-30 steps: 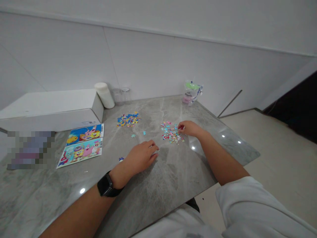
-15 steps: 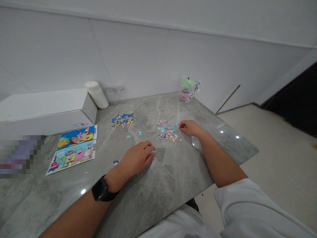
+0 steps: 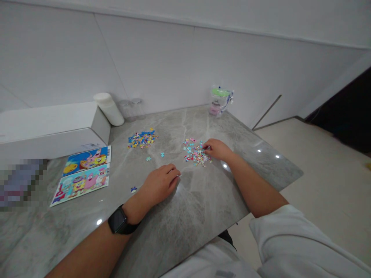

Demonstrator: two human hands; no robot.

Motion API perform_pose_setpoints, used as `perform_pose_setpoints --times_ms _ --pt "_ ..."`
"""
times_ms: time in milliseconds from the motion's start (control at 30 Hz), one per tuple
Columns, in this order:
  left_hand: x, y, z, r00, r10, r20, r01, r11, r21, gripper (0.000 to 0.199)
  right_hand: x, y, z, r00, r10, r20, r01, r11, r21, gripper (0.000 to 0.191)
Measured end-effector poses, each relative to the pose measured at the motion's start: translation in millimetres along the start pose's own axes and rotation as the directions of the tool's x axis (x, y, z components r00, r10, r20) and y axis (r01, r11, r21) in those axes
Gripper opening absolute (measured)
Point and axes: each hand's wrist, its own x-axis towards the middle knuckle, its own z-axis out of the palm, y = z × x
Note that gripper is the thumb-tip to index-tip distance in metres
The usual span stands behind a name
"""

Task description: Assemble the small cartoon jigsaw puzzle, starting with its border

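Note:
My left hand (image 3: 162, 183), a black watch (image 3: 118, 221) on its wrist, rests low over the table with fingers curled. The pale edge of a puzzle piece (image 3: 179, 176) shows at its fingertips. My right hand (image 3: 216, 148) reaches into the right edge of a pile of mixed, many-coloured puzzle pieces (image 3: 197, 155). Its fingers are bent together at the pieces; what lies between them is hidden. Between the two piles lie two loose turquoise pieces (image 3: 162, 154). A dark blue and white piece (image 3: 133, 189) sits just left of my left wrist.
A blue and yellow pile of pieces (image 3: 142, 139) lies farther back. Two cartoon picture sheets (image 3: 84, 181) lie at left, before a white box (image 3: 46, 127). A white bottle (image 3: 109, 109) leans on the box beside clear cups (image 3: 136, 108). A plastic bag (image 3: 219, 102) stands at the back corner.
My right hand has shifted a little to the left, farther over the mixed pile. My left hand keeps nearly the same place and grip. The view has moved slightly.

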Motion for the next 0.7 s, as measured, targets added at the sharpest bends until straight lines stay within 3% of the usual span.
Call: perform_pose_setpoints --times_ms 200,400,567,700 --pt "1 -2 2.9 1.0 -0.009 0.005 0.009 1.0 0.02 0.023 -4 6 -7 0.999 0.052 -0.004 -0.05 0.982 0.182 0.007" --pt "1 0 2.1 1.0 -0.016 0.016 0.016 0.999 0.028 0.023 -5 5 -6 0.998 0.036 -0.06 -0.006 0.899 0.437 0.018" --pt "1 2 2.5 1.0 -0.005 0.017 0.004 0.999 0.049 0.023 1 -21 -2 0.993 0.025 -0.116 0.048 0.808 0.587 0.026" --pt "0 5 5.8 1.0 0.005 -0.014 -0.004 0.998 0.055 0.024 10 -51 -11 0.991 0.03 -0.127 0.068 0.709 0.702 0.03"
